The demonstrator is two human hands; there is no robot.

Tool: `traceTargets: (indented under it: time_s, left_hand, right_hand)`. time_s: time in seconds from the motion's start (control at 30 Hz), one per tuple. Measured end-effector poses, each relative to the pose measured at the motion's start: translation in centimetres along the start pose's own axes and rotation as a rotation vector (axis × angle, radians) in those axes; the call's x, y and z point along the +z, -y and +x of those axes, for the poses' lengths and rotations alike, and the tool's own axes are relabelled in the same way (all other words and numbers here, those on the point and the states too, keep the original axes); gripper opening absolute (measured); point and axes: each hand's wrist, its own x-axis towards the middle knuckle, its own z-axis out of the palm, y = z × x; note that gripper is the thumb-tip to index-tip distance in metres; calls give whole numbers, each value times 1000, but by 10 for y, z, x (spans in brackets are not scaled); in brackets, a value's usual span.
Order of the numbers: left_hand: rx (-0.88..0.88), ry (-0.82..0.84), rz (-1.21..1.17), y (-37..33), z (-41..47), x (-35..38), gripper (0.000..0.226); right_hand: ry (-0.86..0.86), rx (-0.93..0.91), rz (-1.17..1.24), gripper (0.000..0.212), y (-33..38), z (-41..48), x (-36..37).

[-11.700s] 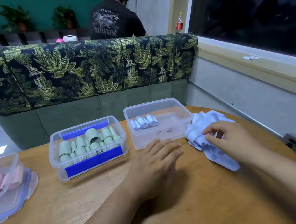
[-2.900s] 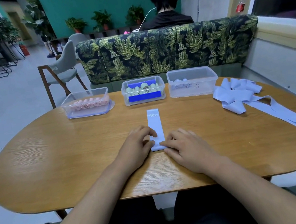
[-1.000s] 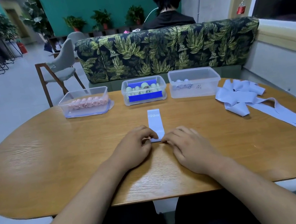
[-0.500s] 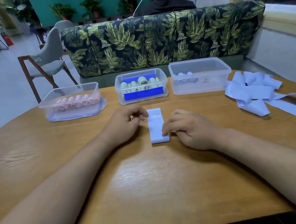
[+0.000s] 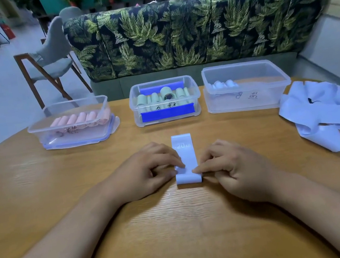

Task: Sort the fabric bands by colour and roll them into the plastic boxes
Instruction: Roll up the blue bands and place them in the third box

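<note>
Left hand (image 5: 146,172) and right hand (image 5: 235,170) pinch the rolled near end of the pale blue band (image 5: 185,155). It looks soft and springy, so I'd grip both edges.

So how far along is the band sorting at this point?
Done: pink rolls line the left box, green rolls pack the middle box, and a few blue rolls sit in the right box. In hand: the left hand and right hand pinch the near end of a blue band, its roll barely started. Left: finishing it, then the pile of loose blue bands on the right.
</note>
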Motion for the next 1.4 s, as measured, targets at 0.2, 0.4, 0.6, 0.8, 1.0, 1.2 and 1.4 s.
traceTargets:
  time_s: [0.2, 0.4, 0.6, 0.8, 1.0, 1.2, 1.4]
  left_hand:
    - [-11, -71, -87, -9, -3, -4, 25]
    - [24, -6, -73, -14, -3, 5, 18]
    - [-12, -19, -46, -8, -3, 6, 14]
    - [-34, -25, -24, -7, -2, 6, 16]
    - [-66, -35, -14, -5, -2, 6, 18]
    - [-154, -73, 106, -2, -1, 9, 36]
    - [-84, -86, 97, -8, 0, 4, 24]
  right_hand:
    - [7, 9, -10, 41, -3, 1, 1]
    - [33, 73, -21, 38, -4, 1, 0]
    - [-67, 136, 168, 36, 5, 0, -14]
    - [-3, 101, 166, 29, 7, 1, -10]
    - [-32, 104, 91, 42, 2, -1, -6]
    - [13, 244, -8, 60, -1, 1, 0]
    - [82, 294, -48, 66, 0, 3, 1]
